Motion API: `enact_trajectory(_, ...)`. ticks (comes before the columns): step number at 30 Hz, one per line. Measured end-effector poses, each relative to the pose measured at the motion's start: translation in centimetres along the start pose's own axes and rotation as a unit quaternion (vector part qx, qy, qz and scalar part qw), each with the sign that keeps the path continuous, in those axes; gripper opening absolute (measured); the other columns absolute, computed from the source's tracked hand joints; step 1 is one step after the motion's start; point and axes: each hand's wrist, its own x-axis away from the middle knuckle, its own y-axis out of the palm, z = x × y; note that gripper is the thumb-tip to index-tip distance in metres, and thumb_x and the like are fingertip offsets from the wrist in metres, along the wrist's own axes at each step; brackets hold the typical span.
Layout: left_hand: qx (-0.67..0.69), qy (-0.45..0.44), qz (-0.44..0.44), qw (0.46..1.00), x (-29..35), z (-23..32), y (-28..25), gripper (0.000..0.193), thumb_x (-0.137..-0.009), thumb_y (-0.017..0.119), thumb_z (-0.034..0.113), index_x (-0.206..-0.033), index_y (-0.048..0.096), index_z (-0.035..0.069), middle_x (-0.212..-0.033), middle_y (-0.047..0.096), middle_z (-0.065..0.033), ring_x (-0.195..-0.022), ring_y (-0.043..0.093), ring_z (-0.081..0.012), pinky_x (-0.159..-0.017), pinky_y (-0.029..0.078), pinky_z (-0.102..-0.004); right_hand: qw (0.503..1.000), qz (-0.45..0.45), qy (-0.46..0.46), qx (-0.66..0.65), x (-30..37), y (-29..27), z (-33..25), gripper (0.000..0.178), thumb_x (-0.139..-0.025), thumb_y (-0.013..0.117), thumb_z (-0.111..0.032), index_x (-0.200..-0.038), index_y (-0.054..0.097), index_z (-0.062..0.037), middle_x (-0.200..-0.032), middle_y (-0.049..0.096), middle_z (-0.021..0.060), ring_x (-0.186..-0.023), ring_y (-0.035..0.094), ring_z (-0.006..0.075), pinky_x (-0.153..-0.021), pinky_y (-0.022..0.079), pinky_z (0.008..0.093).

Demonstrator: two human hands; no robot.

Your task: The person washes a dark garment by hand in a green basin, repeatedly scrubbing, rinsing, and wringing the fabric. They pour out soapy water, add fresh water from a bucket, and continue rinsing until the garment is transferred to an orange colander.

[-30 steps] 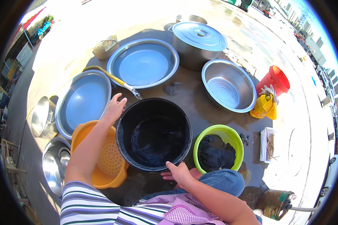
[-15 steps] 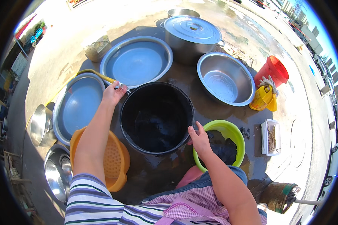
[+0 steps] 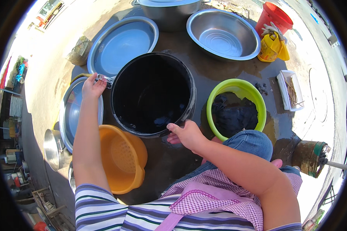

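Note:
A large black tub (image 3: pixel 193 95) stands before me, dark and wet inside, and it looks tilted. My right hand (image 3: pixel 186 135) grips its near right rim, thumb on top and fingers underneath. Beyond the tub's left side, my left hand (image 3: pixel 94 85) is closed on the end of a yellow hose (image 3: pixel 78 76). Clear water (image 3: pixel 105 79) shows at the hose's mouth, beside the tub's rim. To the right of the tub is a lime-green basin (image 3: pixel 261 106) with dark wet cloth (image 3: pixel 235 118) in it.
An orange basket (image 3: pixel 137 150) sits near left. Wide metal basins (image 3: pixel 154 34) (image 3: pixel 254 50) and a big pot (image 3: pixel 169 17) stand at the back. Right of them are a red bucket (image 3: pixel 275 19), a yellow container (image 3: pixel 269 49) with gloves and a white box (image 3: pixel 285 92) of sticks.
My view has shifted. The black tub has tipped, showing more of its outer right side. My right hand has slid to the near rim; my left still holds the hose.

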Motion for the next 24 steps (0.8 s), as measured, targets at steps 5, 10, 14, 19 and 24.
enact_trajectory(5, -0.045, 0.036, 0.051, 0.997, 0.4, 3.2, -0.3, 0.024, -0.092, 0.059, 0.014, -0.115, 0.057, 0.008, -0.114, 0.050, -0.0184, -0.104, 0.053, -0.0303, -0.091, 0.046, -0.0418, 0.998, 0.027, 0.034, -0.037, -3.7, 1.8, -1.5, 0.051, -0.094, 0.062, -0.028, -0.106, 0.049, 0.0199, -0.091, 0.065, 0.0232, -0.078, 0.070, 0.0246, -0.067, 0.059, 0.0315)
enact_trajectory(10, -0.098, 0.049, 0.037, 0.993, 0.1, 0.6, 1.5, 0.028, -0.093, 0.058, 0.017, -0.120, 0.057, 0.007, -0.116, 0.054, -0.0172, -0.104, 0.054, -0.0272, -0.092, 0.044, -0.0378, 0.997, 0.028, -0.026, -0.071, -9.0, 3.5, -3.6, 0.044, -0.094, 0.062, -0.027, -0.102, 0.053, 0.0148, -0.090, 0.065, 0.0205, -0.075, 0.070, 0.0246, -0.064, 0.058, 0.0307)
enact_trajectory(14, -0.236, 0.101, -0.021, 0.966, 0.6, 1.2, 1.7, 0.029, -0.094, 0.057, 0.015, -0.121, 0.057, 0.007, -0.123, 0.056, -0.0158, -0.110, 0.054, -0.0238, -0.095, 0.043, -0.0363, 0.999, 0.028, -0.004, -0.032, -9.6, 3.9, -4.9, 0.044, -0.095, 0.059, -0.033, -0.101, 0.057, 0.0107, -0.089, 0.066, 0.0169, -0.077, 0.068, 0.0231, -0.069, 0.056, 0.0320)
enact_trajectory(19, -0.352, 0.206, 0.006, 0.913, -0.6, -2.3, -0.5, 0.028, -0.093, 0.055, 0.010, -0.119, 0.063, 0.003, -0.114, 0.064, -0.0081, -0.107, 0.058, -0.0182, -0.095, 0.042, -0.0280, 0.999, 0.039, -0.001, -0.029, -9.1, 2.0, -4.9, 0.040, -0.096, 0.057, -0.032, -0.097, 0.058, 0.0086, -0.084, 0.065, 0.0171, -0.073, 0.065, 0.0235, -0.066, 0.055, 0.0338)
enact_trajectory(24, -0.496, 0.349, 0.105, 0.788, 1.3, -5.7, 0.9, 0.029, -0.090, 0.051, 0.006, -0.113, 0.068, 0.002, -0.105, 0.066, -0.0067, -0.094, 0.059, -0.0143, -0.087, 0.044, -0.0251, 0.997, 0.068, 0.009, 0.026, -8.5, -2.1, -7.4, 0.067, -0.098, 0.053, -0.023, -0.143, 0.019, 0.0144, -0.110, 0.062, 0.0236, -0.092, 0.066, 0.0265, -0.077, 0.055, 0.0332)
